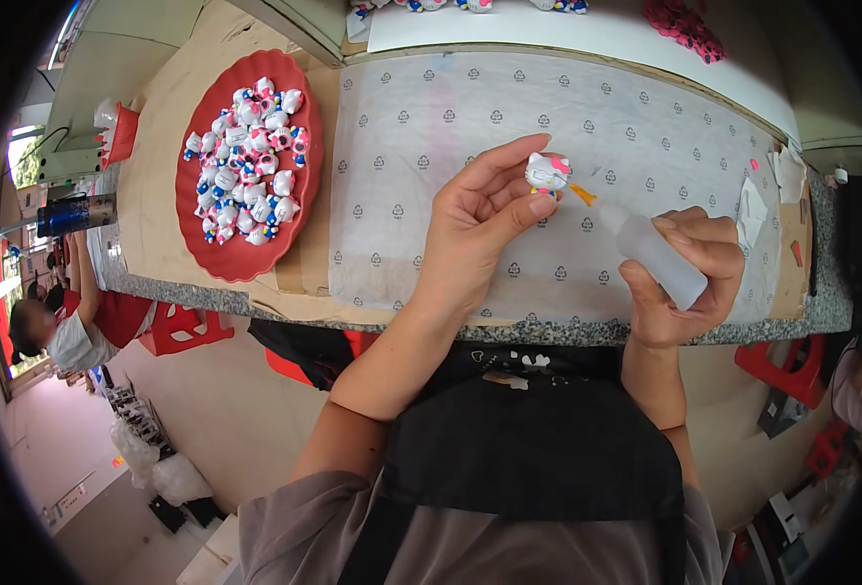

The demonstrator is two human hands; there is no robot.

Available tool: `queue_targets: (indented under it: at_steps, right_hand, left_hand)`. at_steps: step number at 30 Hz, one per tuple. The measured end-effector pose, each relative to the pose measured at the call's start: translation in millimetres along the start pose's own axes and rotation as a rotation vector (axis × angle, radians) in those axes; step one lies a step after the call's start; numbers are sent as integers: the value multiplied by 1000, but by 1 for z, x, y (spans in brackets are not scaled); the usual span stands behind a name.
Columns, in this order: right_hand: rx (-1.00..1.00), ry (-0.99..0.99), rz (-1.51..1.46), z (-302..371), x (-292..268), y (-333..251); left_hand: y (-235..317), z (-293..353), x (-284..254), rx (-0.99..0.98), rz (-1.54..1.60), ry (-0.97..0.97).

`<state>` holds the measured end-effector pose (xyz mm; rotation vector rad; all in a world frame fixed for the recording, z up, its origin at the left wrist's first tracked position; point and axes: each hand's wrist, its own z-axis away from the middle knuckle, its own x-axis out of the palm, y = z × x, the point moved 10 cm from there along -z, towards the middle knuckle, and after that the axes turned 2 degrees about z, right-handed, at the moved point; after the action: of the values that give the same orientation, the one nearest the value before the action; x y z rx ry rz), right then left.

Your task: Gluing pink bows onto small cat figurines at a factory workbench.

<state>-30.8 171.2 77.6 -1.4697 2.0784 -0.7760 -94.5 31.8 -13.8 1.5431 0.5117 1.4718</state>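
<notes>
My left hand [475,229] pinches a small white cat figurine [547,174] with a pink bow between thumb and fingers, above the white printed paper sheet [431,146]. My right hand [689,278] grips a translucent squeeze bottle [653,252] tilted up to the left; its orange nozzle [581,193] touches the figurine's right side.
A red oval tray [192,210] heaped with several similar white figurines lies at the left on brown cardboard. The worktop has a speckled stone front edge [548,331]. More figurines and red pieces [684,24] lie at the far edge. Red stools stand below; another person sits at the far left.
</notes>
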Motion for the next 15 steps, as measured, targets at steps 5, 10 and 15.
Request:
queue_targets:
  at_steps: [5, 10, 15]
  right_hand:
    - [17, -7, -5, 0, 1, -1]
    - [14, -7, -8, 1, 2, 0]
    - [8, -23, 7, -1, 4, -1]
  left_hand:
    - [0, 1, 1, -10, 31, 15]
    - [3, 2, 1, 29, 7, 6]
    - [13, 4, 5, 110, -191, 7]
